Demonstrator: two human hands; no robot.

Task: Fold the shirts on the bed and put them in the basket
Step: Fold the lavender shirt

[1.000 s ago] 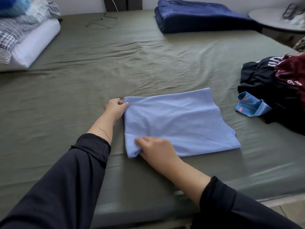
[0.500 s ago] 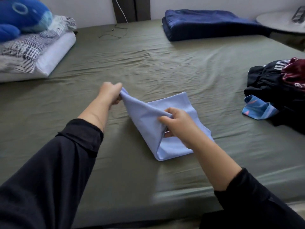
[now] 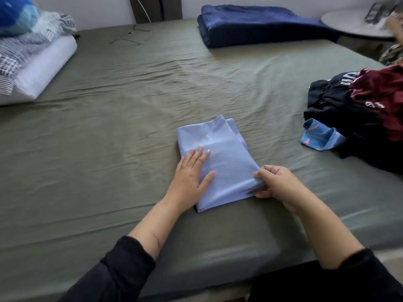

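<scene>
Since half second ago, blue shirt (image 3: 214, 162) folded over, now flat narrow packet on bed (image 3: 109, 149) centre. White lettering on garment pile (image 3: 359, 110) at 3 o'clock, unreadable. Left hand (image 3: 192, 179) fingers straight, pressing shirt. Right hand (image 3: 277, 184) fingers curled, pinching shirt's 4 o'clock edge.

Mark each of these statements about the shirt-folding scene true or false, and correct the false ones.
1. The left hand lies flat on the light blue shirt. True.
2. The right hand rests idle on the bed sheet. False: it pinches the shirt's near right corner.
3. A pile of unfolded dark clothes lies to the right on the bed. True.
4. The folded navy blanket sits on top of the blue shirt. False: it lies apart, at the far end of the bed.
5. A basket stands beside the shirt. False: no basket is in view.
</scene>
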